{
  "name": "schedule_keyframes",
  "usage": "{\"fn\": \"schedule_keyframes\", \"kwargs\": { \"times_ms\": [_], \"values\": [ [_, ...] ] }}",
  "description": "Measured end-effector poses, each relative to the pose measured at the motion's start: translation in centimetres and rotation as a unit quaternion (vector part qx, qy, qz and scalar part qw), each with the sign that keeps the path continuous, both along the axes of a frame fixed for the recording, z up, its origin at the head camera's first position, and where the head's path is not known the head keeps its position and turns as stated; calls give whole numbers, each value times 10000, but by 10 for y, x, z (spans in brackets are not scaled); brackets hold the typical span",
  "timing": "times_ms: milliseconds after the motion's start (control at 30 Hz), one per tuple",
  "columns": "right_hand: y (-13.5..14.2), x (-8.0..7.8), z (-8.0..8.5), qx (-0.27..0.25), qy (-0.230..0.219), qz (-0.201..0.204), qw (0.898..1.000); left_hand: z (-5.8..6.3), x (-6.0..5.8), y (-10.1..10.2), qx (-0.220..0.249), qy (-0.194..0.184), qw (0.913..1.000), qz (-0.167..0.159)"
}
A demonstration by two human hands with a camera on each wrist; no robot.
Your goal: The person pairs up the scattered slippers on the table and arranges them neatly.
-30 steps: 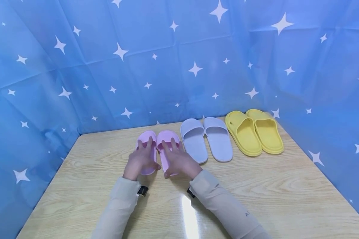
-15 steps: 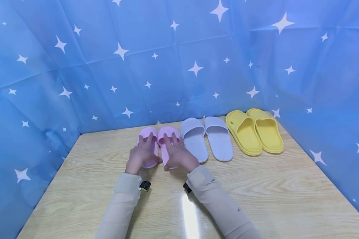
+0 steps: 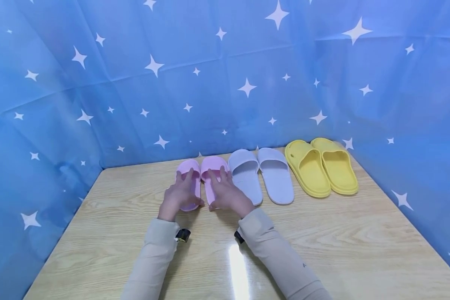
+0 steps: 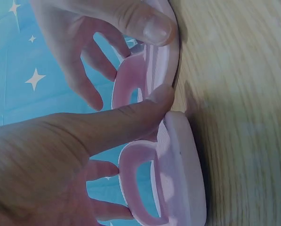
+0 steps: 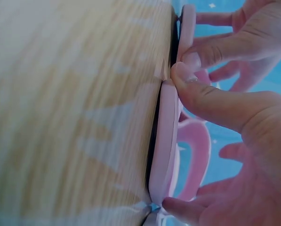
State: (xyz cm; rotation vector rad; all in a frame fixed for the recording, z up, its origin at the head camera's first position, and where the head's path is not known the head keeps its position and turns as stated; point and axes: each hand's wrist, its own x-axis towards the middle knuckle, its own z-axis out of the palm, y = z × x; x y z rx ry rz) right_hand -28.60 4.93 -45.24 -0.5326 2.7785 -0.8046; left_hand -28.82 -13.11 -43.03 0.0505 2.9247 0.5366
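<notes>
A pair of pink slippers lies toward the back of the table, toes toward the curtain. My left hand holds the left pink slipper, fingers at its strap and thumb along its inner side near the heel. Over the right pink slipper is my right hand, holding it likewise with thumb inside and fingers spread to strap and outer edge. In the left wrist view, the left slipper's sole stands close to the wood. Both thumbs come near each other between the slippers in the right wrist view.
Right beside the pink pair are two pale lavender slippers. Two yellow slippers stand at the back right. A blue star-patterned curtain borders the wooden table at the back and sides.
Both hands have pushed the pink slippers away toward the curtain and slightly right. The right pink slipper is now close against the lavender pair, which has not moved.
</notes>
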Motion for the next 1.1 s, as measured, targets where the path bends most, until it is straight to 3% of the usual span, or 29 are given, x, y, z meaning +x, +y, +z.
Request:
{"fn": "schedule_keyframes", "kwargs": {
  "times_ms": [267,467,833,967,1100],
  "values": [
    [-5,5,3,402,242,50,9989,5,4,-3,96,-49,9999,-109],
    [2,8,7,899,-53,460,9949,-2,6,-3,100,-71,9998,-153],
    [14,10,3,490,-260,459,9974,-6,8,2,-94,33,9999,-117],
    [19,15,18,525,-354,635,9960,-4,9,2,-53,42,10000,-30],
    [28,28,47,296,-407,940,9943,-3,8,3,67,12,10000,-3]
  ]
}}
